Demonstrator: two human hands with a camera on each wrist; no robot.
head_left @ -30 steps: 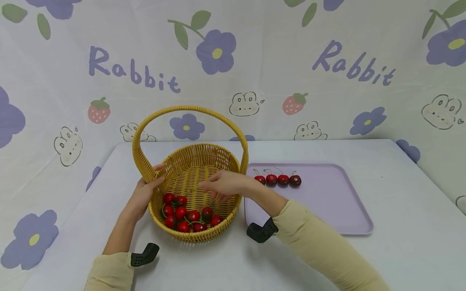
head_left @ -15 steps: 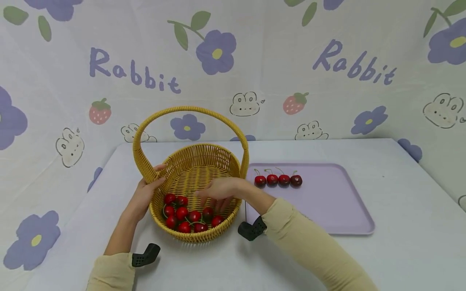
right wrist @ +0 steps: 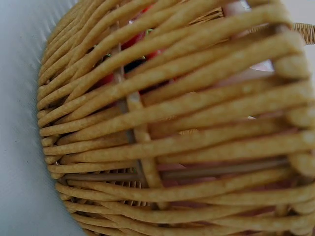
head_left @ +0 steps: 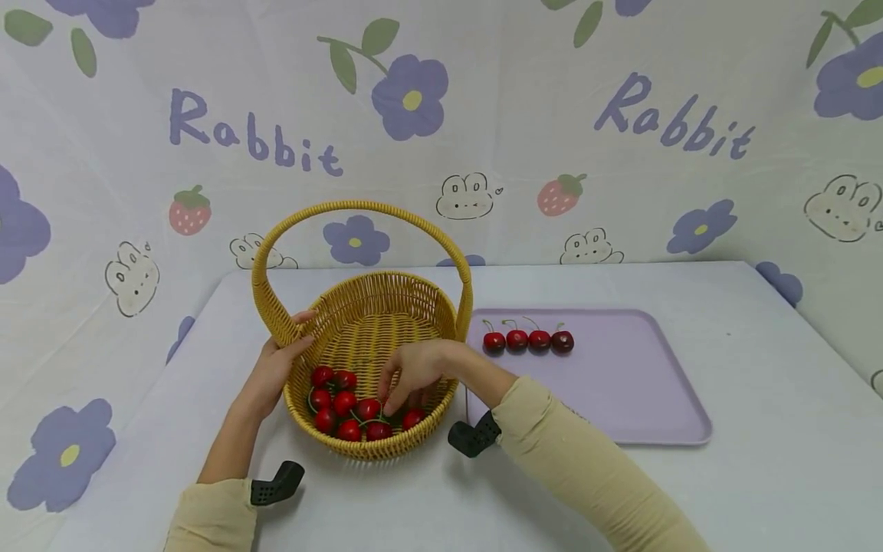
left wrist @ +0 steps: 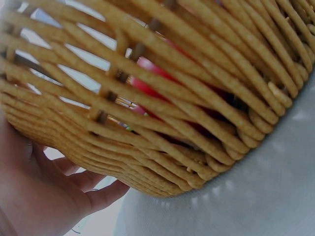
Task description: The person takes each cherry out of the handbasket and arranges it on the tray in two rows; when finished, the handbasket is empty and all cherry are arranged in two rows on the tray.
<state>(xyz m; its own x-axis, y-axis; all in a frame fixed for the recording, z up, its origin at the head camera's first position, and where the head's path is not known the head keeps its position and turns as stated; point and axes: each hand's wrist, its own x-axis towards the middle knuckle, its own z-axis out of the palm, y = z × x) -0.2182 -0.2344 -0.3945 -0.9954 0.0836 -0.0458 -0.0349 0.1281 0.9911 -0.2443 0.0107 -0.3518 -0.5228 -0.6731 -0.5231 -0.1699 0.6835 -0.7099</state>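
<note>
Wicker basket (head_left: 379, 295), round, coarsely woven; glossy cherries (head_left: 343, 402) inside.

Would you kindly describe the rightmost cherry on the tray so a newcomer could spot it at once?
Find the purple tray right of the yellow wicker basket. Near the tray's far edge, four cherries sit in a row. The rightmost cherry is the darkest, with no cherry to its right.

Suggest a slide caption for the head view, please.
Left fingers hold the basket, right fingers reach among its cherries; four more line up on the tray.
</note>
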